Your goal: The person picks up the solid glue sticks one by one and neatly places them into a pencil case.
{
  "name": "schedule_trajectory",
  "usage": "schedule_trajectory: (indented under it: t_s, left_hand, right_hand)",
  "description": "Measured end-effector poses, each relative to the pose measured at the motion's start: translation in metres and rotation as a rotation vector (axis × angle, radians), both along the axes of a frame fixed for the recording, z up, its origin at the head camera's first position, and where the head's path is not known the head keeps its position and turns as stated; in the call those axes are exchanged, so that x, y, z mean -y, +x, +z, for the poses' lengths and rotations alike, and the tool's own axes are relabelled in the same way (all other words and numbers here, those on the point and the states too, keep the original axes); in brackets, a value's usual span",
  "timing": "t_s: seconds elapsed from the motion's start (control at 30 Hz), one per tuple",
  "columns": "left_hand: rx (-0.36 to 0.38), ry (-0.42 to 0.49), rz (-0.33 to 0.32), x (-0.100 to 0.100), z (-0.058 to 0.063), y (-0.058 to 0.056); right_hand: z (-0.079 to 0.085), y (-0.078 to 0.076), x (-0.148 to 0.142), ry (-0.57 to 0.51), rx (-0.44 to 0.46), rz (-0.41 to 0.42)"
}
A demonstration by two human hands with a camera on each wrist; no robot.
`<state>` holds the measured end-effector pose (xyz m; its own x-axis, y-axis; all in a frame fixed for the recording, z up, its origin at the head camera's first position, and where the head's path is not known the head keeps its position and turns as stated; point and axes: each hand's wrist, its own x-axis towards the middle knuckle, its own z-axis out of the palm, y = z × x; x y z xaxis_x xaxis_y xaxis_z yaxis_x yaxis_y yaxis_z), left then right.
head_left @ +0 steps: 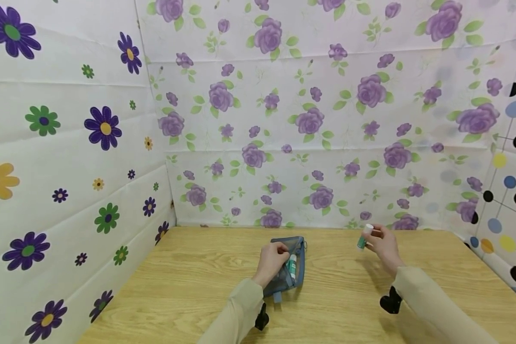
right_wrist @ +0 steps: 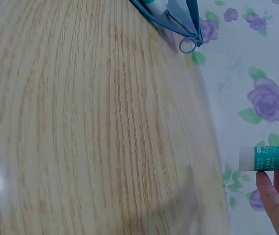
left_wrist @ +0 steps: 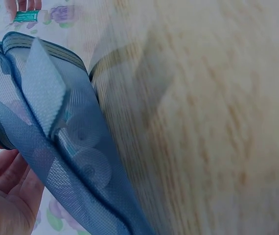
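A blue mesh zip pouch [head_left: 279, 282] lies on the table with its mouth open toward the right. My left hand [head_left: 272, 260] grips the pouch's upper edge. Inside the pouch is a green-and-white glue stick [head_left: 293, 267]; round white ends [left_wrist: 91, 167] show through the mesh in the left wrist view. Off to the right, my right hand [head_left: 384, 246] holds another glue stick [head_left: 364, 237] above the table, tilted, white cap up. In the right wrist view its green label [right_wrist: 275, 158] reads "GLUE STICK".
The wooden table [head_left: 189, 267] runs back to a flower-print cloth wall [head_left: 279, 143]. A second printed cloth [head_left: 69, 167] hangs on the left, and a dotted one [head_left: 511, 191] on the right. A zip-pull ring [right_wrist: 187, 45] hangs at the pouch's corner.
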<state>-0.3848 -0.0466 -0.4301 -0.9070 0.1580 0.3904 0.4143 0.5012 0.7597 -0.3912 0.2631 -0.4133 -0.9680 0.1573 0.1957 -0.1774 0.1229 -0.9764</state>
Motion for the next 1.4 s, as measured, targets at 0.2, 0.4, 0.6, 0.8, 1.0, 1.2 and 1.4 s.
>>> schedule_trajectory:
  t_s: [0.2, 0.4, 0.6, 0.8, 1.0, 1.2, 1.4]
  left_hand:
    - [0.005, -0.002, -0.001, -0.001, 0.0, 0.0]
    - [0.003, 0.0, 0.002, -0.001, 0.0, 0.0]
    - [0.004, 0.003, 0.002, 0.0, -0.002, -0.001]
    - [0.003, -0.002, 0.004, 0.0, -0.003, -0.002]
    - [-0.001, 0.001, 0.002, -0.001, -0.002, -0.002]
    - [0.0, 0.001, 0.001, 0.0, -0.002, -0.001]
    - [0.011, 0.008, 0.001, 0.0, -0.001, 0.0]
  right_hand:
    - [0.001, 0.004, 0.005, -0.062, 0.033, 0.021]
    - [0.0, 0.005, 0.01, -0.078, 0.037, 0.027]
    - [0.002, 0.007, 0.012, -0.086, 0.042, 0.034]
    - [0.001, 0.011, 0.018, -0.096, 0.054, 0.068]
    - [-0.002, 0.012, 0.023, -0.11, 0.049, 0.09]
    - [0.0, 0.014, 0.031, -0.139, 0.06, 0.115]
    - [0.001, 0.018, 0.04, -0.165, 0.07, 0.144]
